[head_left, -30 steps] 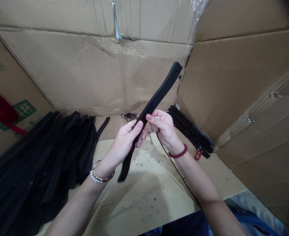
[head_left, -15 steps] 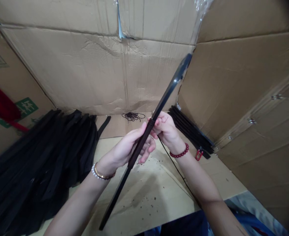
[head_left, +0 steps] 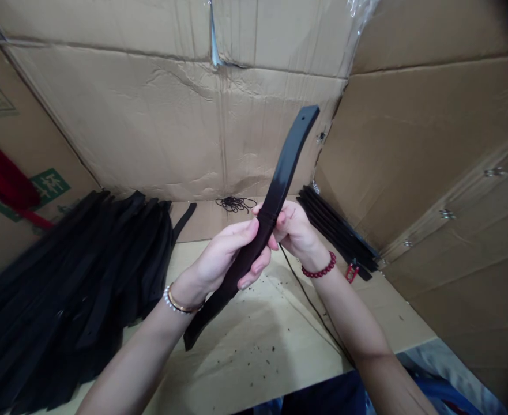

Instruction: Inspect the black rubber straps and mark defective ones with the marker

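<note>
A black, slightly curved flat strip [head_left: 289, 158] slants across the middle of the view, its broad face turned toward me and a small hole near its upper end. Dark brown cord wrapping [head_left: 248, 253] covers its middle. My left hand [head_left: 232, 251] is closed around the wrapped part, thumb on top and fingers underneath. At the upper end of the wrapping, my right hand [head_left: 294, 227] pinches close against the strip's right edge; its fingertips are partly hidden. From beneath that hand a thin dark cord [head_left: 299, 282] runs down past my right forearm.
Many black strips [head_left: 85, 288] are heaped at the left, and a smaller stack [head_left: 335, 227] lies along the right cardboard wall. A tangle of dark cord [head_left: 235, 204] lies at the back. Small red-handled snippers [head_left: 352, 272] sit by the right stack. Dark crumbs dot the tabletop [head_left: 254, 323].
The strip has turned about its length, from edge-on to showing its broad face. Its lower end has come up nearer my left wrist. Both hands stay at nearly the same place.
</note>
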`<state>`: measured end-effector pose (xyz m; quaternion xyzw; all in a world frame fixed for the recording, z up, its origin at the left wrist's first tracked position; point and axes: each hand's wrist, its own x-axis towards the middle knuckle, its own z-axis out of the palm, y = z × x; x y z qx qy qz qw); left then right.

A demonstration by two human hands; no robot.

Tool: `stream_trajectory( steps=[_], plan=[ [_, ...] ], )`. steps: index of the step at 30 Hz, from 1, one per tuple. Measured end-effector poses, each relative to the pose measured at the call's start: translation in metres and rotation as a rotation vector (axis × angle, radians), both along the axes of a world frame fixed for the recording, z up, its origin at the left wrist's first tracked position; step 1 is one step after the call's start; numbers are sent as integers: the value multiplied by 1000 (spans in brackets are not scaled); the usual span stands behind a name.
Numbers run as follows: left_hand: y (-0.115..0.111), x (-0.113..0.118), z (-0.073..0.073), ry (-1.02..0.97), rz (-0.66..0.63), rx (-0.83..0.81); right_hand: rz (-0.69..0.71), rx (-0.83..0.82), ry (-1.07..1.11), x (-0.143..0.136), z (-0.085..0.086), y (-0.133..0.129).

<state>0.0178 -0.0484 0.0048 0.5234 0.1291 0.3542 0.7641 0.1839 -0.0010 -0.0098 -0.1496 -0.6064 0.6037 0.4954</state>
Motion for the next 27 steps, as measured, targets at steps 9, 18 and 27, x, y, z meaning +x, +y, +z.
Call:
stream_trajectory(
  steps=[9, 18, 27],
  plan=[
    [8, 10, -6, 181, 398, 46, -244, -69, 84, -7, 7, -1],
    [5, 7, -6, 18, -71, -294, -87, -90, 128, -14, -10, 4],
    [2, 13, -8, 151, 207, -44, -116, -74, 69, -7, -2, 0]
  ],
)
